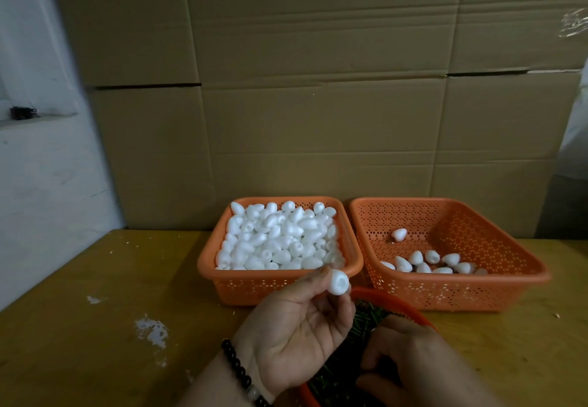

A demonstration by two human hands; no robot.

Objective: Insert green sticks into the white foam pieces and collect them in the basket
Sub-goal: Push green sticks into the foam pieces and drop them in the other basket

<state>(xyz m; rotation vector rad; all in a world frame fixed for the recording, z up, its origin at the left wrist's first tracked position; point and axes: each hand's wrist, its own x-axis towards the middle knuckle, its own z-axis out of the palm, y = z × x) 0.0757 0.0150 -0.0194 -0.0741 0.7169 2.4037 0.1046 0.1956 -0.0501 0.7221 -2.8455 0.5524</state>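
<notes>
While your left hand (296,336) pinches one white foam piece (338,282) between thumb and fingertips, hole facing you, it hovers just in front of the full basket (241,285). Your right hand (410,362) sits nearer you than that basket, fingers curled down into the red bowl (410,309) of green sticks (362,327); whether it has a stick pinched I cannot tell. The collecting basket (471,292) stands right of the full one, touching it, with a few pieces inside. Squeeze too hard and the foam may dent; a skewed stick could miss the hole and tear it.
</notes>
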